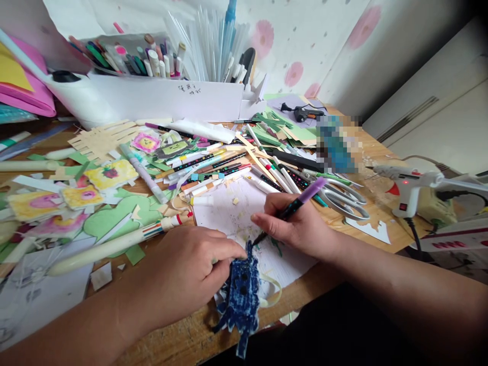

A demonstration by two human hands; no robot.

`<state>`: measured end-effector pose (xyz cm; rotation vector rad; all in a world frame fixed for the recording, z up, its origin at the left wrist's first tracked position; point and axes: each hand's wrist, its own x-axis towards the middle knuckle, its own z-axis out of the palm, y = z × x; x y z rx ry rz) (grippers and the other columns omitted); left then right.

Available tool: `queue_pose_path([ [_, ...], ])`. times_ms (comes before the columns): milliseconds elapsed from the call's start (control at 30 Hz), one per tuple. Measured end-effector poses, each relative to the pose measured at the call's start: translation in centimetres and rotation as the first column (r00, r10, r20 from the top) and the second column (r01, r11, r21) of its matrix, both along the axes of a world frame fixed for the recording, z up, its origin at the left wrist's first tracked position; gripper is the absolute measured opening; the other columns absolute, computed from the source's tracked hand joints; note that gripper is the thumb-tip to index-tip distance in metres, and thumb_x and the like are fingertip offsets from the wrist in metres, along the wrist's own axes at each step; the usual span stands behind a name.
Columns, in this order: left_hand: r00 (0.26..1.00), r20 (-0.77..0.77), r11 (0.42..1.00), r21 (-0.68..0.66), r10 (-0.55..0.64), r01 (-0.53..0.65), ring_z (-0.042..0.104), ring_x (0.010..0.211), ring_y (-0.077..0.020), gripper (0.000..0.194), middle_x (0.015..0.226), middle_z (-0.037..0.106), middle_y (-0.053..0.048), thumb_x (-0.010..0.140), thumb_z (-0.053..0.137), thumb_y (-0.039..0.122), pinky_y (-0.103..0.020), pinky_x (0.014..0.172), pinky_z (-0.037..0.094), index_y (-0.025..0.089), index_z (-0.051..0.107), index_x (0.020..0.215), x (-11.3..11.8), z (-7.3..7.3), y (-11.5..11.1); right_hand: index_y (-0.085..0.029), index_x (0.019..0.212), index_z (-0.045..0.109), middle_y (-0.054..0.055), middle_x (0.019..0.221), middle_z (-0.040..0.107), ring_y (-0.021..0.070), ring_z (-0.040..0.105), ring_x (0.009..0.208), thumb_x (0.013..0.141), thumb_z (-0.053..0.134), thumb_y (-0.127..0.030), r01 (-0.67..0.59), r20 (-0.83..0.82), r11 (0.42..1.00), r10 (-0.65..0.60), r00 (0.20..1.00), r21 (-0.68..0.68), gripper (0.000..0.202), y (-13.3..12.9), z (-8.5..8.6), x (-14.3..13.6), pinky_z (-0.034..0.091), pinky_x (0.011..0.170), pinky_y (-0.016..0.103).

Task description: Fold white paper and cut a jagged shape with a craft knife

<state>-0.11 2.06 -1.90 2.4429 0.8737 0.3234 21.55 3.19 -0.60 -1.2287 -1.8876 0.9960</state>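
A dark blue, ragged-edged cut-out figure lies over the front edge of a white paper sheet, its lower end jutting past the table edge. My left hand grips its upper left side, forefinger and thumb closed on it. In my right hand is a marker pen with a black dotted barrel and a purple end. The pen's tip points down to the top of the blue figure, at or very near a narrow strip there. A pale curled strip shows at the figure's right side.
Loose markers and paper scraps cover the table's middle. Scissors lie to the right, near a white glue gun with a lit red light. A thick white multi-colour pen and painted paper pieces are at left. A pen box stands behind.
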Motion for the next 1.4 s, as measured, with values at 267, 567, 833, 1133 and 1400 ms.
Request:
queue_pose_path([
  [267,1.000,0.013,1.000,0.019,0.004,-0.005,0.065,0.074,-0.0163,0.032,0.082,0.072,0.003,0.081,0.047,0.011,-0.026,0.068,0.045,0.029,0.070,0.092,0.2,0.3,0.1,-0.019,0.055,0.041,-0.007,0.049,0.037,0.0075,0.032,0.047,0.080,0.060,-0.029,0.077,0.005,0.997,-0.077,0.997,0.030,0.033,0.1,0.0,0.0,0.027,0.043,0.021],
  [567,1.000,-0.008,0.999,0.049,0.010,-0.010,0.065,0.076,-0.0174,0.032,0.083,0.073,0.002,0.080,0.049,0.011,-0.026,0.070,0.046,0.030,0.071,0.093,0.0,0.0,0.1,-0.020,0.056,0.041,-0.006,0.050,0.037,0.0077,0.033,0.047,0.080,0.059,-0.033,0.112,-0.011,0.994,-0.112,0.994,-0.020,0.033,-0.2,0.0,-0.4,0.028,0.042,0.021],
  [833,0.999,-0.004,0.998,0.047,0.050,-0.049,0.066,0.077,-0.0166,0.030,0.087,0.073,0.002,0.081,0.047,0.013,-0.025,0.068,0.047,0.028,0.071,0.092,0.0,0.1,0.3,-0.017,0.073,0.056,-0.002,0.060,0.053,0.0104,0.048,0.055,0.080,0.064,-0.034,0.253,-0.104,0.963,-0.244,0.964,0.089,0.020,-0.7,0.2,1.0,0.038,0.049,0.023],
  [1133,0.982,0.033,0.970,0.153,0.184,-0.187,0.065,0.073,-0.0166,0.024,0.079,0.072,0.002,0.078,0.049,0.017,-0.024,0.067,0.047,0.026,0.071,0.084,-0.3,0.8,0.9,-0.018,0.095,0.062,0.005,0.084,0.065,0.0171,0.060,0.072,0.081,0.062,-0.026,-0.110,0.397,0.994,0.093,0.913,0.021,0.016,-6.0,2.0,1.0,0.046,0.064,0.027],
  [1400,0.987,-0.068,0.983,0.128,0.143,-0.134,0.061,0.063,-0.0156,0.016,0.067,0.067,0.003,0.078,0.052,0.021,-0.024,0.057,0.038,0.026,0.068,0.074,-0.2,1.0,0.4,-0.020,0.090,0.052,0.000,0.071,0.059,0.0131,0.051,0.057,0.070,0.054,-0.006,-0.086,0.556,0.996,0.049,0.829,0.041,0.025,-6.6,1.1,0.0,0.039,0.055,0.022],
])
